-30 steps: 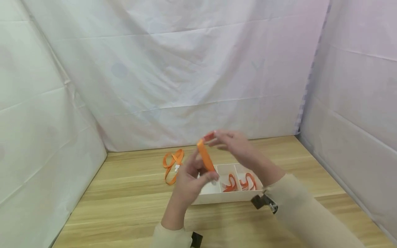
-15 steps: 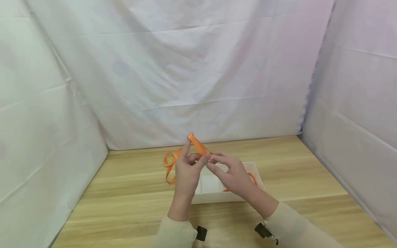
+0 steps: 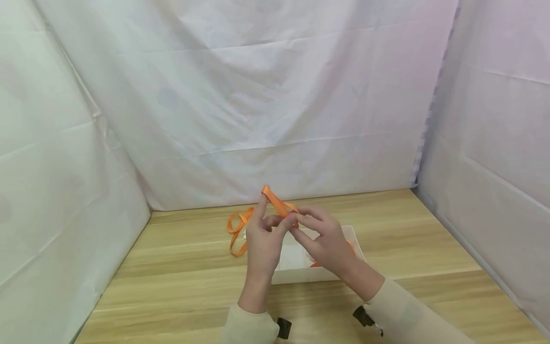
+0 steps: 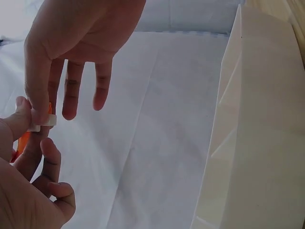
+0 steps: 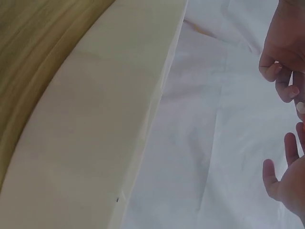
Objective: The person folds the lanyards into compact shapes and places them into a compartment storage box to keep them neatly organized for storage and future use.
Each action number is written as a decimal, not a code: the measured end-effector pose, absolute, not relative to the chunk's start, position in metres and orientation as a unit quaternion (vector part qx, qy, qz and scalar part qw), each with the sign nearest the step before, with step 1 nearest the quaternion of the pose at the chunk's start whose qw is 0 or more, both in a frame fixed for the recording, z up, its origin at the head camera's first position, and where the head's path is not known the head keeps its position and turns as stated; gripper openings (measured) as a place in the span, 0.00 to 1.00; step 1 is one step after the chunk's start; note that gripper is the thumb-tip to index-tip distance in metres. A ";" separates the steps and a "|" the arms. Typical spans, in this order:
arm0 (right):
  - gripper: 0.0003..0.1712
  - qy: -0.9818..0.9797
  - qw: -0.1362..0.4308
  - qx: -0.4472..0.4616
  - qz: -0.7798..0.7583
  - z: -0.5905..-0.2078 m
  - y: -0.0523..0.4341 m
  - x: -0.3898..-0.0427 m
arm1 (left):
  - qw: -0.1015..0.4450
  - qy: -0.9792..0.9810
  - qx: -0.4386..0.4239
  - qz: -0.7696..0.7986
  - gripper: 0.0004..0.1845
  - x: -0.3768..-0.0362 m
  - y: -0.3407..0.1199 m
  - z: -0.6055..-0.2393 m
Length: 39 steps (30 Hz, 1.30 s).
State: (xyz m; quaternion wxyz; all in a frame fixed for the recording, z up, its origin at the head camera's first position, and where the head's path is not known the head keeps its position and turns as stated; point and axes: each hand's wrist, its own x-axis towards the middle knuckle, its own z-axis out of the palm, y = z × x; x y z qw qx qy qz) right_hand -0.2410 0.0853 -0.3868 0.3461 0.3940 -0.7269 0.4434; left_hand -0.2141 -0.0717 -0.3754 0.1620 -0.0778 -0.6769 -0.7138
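Held item: flat orange ribbon strip with a small white tag (image 3: 277, 204), raised above the light wooden surface (image 3: 180, 286), over the left end of the white divided cardboard box (image 3: 301, 273).
Long axis: slanted; upper end points up, away and to the left at the left index fingertip, lower end runs down to the right where the two hands meet.
Left hand (image 3: 263, 243): index extended under the ribbon's upper end; thumb and other fingers curled, pinching the strip.
Right hand (image 3: 328, 243): thumb and forefinger pinch the ribbon's lower, tagged end; remaining fingers relaxed and spread.
Wrist views: white tag (image 4: 42, 123) nipped between both hands' fingers (image 4: 39, 102).
Surroundings: second orange ribbon, looped (image 3: 236, 229), lies on the surface left of the box; more orange ribbon inside the box, partly hidden by the right hand.
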 end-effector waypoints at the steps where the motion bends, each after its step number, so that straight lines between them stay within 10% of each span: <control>1: 0.21 -0.721 0.338 0.391 0.461 -0.387 0.086 -0.241 | 0.164 -0.682 -0.076 -0.709 0.48 -0.213 -0.071 -0.375; 13: 0.08 -0.778 0.193 0.270 0.533 -0.390 0.082 -0.217 | 0.155 -0.637 -0.135 -0.743 0.39 -0.216 -0.080 -0.371; 39: 0.05 -0.705 0.167 0.193 0.662 -0.383 0.073 -0.189 | 0.146 -0.594 -0.174 -0.772 0.33 -0.211 -0.086 -0.361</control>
